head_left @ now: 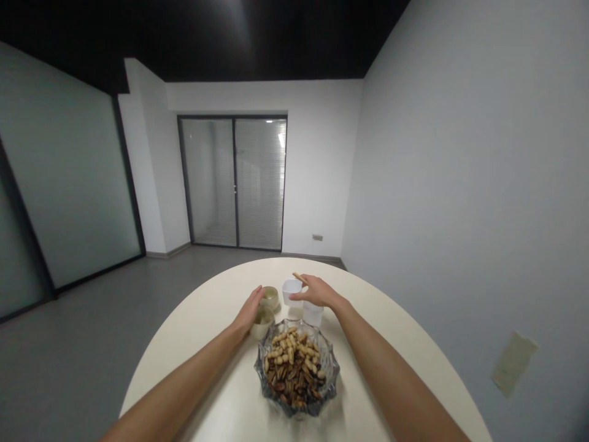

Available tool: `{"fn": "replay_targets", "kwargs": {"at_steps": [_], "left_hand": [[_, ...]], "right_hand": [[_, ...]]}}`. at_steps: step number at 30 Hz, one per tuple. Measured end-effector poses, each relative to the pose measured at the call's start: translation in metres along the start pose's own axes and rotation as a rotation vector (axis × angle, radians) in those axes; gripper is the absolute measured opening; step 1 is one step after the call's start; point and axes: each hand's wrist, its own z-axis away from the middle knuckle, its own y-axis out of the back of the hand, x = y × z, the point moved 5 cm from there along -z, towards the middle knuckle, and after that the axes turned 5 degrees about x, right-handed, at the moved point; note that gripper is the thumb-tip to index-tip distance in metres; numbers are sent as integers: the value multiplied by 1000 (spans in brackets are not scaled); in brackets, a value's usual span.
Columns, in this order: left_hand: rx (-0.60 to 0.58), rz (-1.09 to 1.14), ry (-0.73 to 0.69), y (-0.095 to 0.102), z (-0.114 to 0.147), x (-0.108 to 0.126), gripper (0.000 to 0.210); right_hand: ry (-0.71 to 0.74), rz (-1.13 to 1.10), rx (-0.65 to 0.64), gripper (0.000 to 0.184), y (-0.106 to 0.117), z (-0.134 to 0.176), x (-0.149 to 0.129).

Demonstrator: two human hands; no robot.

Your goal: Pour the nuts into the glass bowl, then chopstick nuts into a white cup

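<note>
On our right, the hand curves over a white, translucent plastic cup with a squarish rim, its thumb along the near side. A short, tan, stick-like piece juts past the fingers; we cannot tell whether they are closed on it or on the rim. The spread between thumb and fingers seems to leave room for the cup's edge.

Our left hand is relaxed, clasping nothing, its fingers straight and nearly together beside a cream-and-olive round cup. It seems to lie along the cup's outer side, perhaps as a steadying touch, though we cannot be sure of contact. A similar olive-green round cup stands just beyond, by the fingertips.

Partly under our right wrist sits a second white plastic cup. Nearer us, between our forearms, stands a clear, scalloped glass bowl: tan peanuts in their shells fill the far part, brown elongated nuts the near part, probably to keep the kinds apart. The small cups cluster behind it, within reach of both hands, on the cream, rounded worktop.
</note>
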Motion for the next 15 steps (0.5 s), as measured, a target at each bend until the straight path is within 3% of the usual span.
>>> {"fn": "replay_targets", "kwargs": {"at_steps": [10, 15], "left_hand": [[28, 108, 61, -18, -9, -10, 53], [-5, 139, 78, -36, -10, -13, 54]], "right_hand": [[-52, 143, -148, 60, -11, 5, 29], [-26, 140, -149, 67, 0, 10, 31]]}}
